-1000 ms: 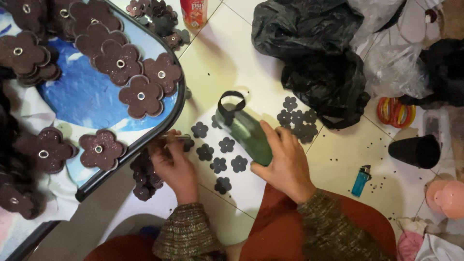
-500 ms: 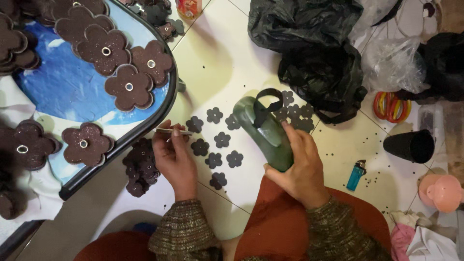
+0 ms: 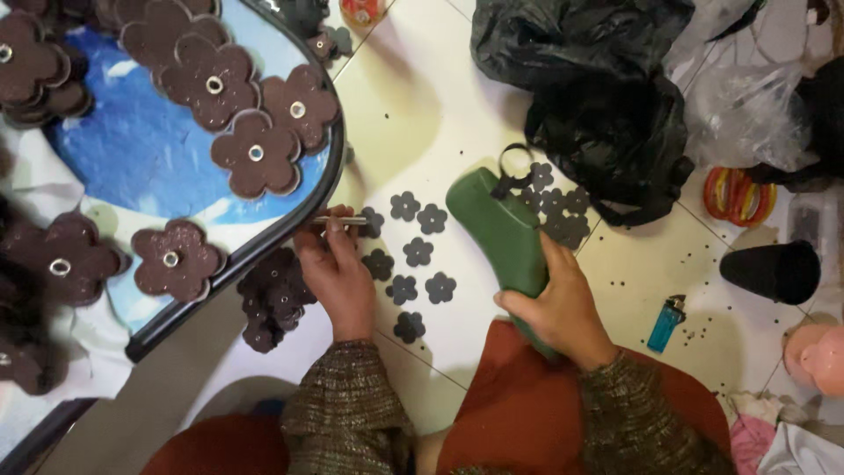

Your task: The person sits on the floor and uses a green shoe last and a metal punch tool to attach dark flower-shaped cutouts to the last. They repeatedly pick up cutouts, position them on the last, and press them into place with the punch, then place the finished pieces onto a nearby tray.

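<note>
Right hand (image 3: 563, 308): fingers wrapped tight round the lower body of a green bottle (image 3: 503, 239), which lies tilted, its top end with a black loop pointing away toward the far side of the tiled floor (image 3: 422, 97). A second ago the bottle stood a little nearer the middle of the small flowers; now it sits right of them, the grip unchanged.

Left hand (image 3: 338, 273): thumb and fingertips pinched on a thin metal rod (image 3: 343, 221), held level, just at the near rim of the oval tray (image 3: 264, 239). Over the last second the hand kept this pinch and stayed at the rim.

Between the hands: small dark flower cutouts (image 3: 418, 251) lying flat on the floor, apart from one another; more of them beyond the bottle's top. A heap of brown flower pieces (image 3: 272, 295) lies just left of the left hand, against the tray's rim.

On the tray: larger brown flowers with metal eyelets (image 3: 257, 154) on a blue picture.

Further out, right: black plastic bag (image 3: 607, 97), blue lighter (image 3: 665, 323), black cone (image 3: 774, 271), coloured rings (image 3: 737, 195).
</note>
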Tool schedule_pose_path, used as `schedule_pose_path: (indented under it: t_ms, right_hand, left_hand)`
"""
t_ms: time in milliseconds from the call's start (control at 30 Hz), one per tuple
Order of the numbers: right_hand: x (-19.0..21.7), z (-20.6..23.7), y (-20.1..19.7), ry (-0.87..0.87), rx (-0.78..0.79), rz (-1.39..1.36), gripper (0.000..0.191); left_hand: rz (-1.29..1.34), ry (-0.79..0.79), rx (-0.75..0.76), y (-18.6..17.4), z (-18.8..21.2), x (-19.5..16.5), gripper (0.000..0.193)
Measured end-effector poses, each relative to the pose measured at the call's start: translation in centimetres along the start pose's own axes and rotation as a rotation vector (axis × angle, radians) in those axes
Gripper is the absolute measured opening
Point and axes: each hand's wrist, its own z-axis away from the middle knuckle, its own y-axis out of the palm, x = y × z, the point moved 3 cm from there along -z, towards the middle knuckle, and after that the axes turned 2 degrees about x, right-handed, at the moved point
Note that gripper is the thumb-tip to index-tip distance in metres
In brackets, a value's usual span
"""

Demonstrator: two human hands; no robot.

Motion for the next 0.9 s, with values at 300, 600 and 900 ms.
schedule_pose_path:
  t_ms: [300,600,900]
  right_hand:
    - [0.3,-0.4,-0.3,0.136,0.056,0.027,0.1]
    - [0.4,-0.5,-0.5,0.131,0.06,0.02,0.101]
    - [0.3,-0.6,-0.5,0.143,0.07,0.058,0.105]
  left_hand:
    - [0.046,-0.03,-0.006,0.4,0.1,-0.4,0.026]
    - [-0.02,-0.024,0.0,0.7,-0.1,-1.2,0.024]
    - [-0.041,-0.032,-0.008,0.5,-0.1,-1.1,0.025]
